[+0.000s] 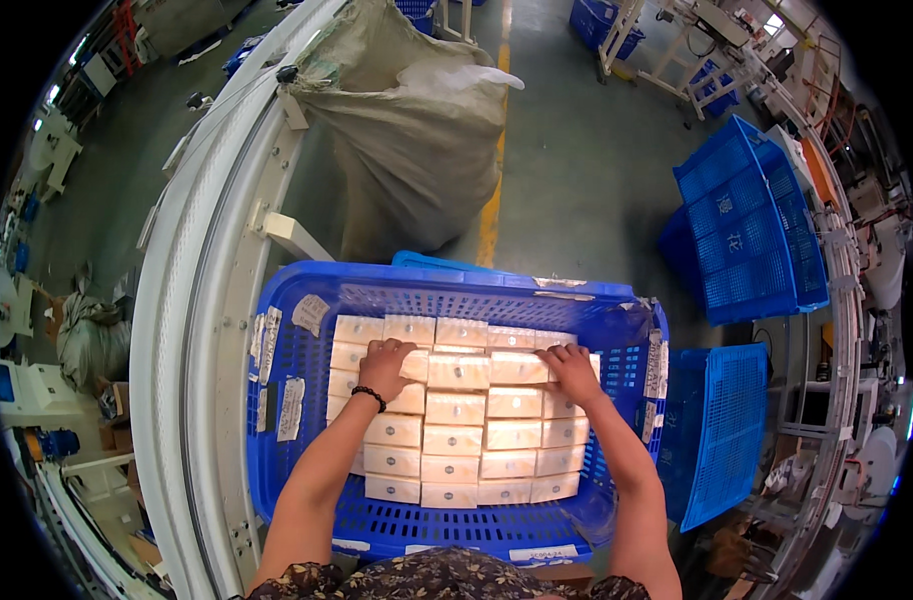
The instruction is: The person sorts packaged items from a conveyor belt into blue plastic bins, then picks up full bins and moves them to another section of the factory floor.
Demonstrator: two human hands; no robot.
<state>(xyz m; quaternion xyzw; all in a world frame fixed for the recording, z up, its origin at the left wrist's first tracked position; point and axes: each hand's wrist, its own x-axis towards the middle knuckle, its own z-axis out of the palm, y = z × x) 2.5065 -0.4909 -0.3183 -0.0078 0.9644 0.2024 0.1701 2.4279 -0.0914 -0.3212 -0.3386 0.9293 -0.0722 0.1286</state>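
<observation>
Inside the blue basket [447, 281], nearer its far edge, the left hand [383, 368] and right hand [574, 372] rest at opposite ends of one row of white packs [458, 373], seemingly to steady it, though whether fingers clamp I cannot tell.

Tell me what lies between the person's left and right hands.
In the head view, white packs lie between the left hand and the right hand, set side by side in rows inside the blue basket.
</observation>
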